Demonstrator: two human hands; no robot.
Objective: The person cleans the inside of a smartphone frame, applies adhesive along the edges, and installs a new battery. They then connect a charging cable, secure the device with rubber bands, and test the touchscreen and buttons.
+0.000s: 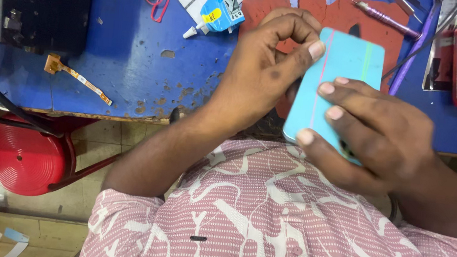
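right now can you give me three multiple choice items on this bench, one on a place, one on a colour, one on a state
1. Where does the glue tube lie?
A. on the stool
B. on the blue bench, beyond the left hand
C. in the right hand

2. What colour is the phone back?
A. light blue
B. black
C. yellow

3. How is the phone held?
A. flat on the bench, untouched
B. by the left hand alone
C. by both hands, above the bench edge

Answers:
1 B, it rests on the bench past the left hand.
2 A, the back panel shows light blue.
3 C, the right hand grips its lower end and the left fingers pinch its side.
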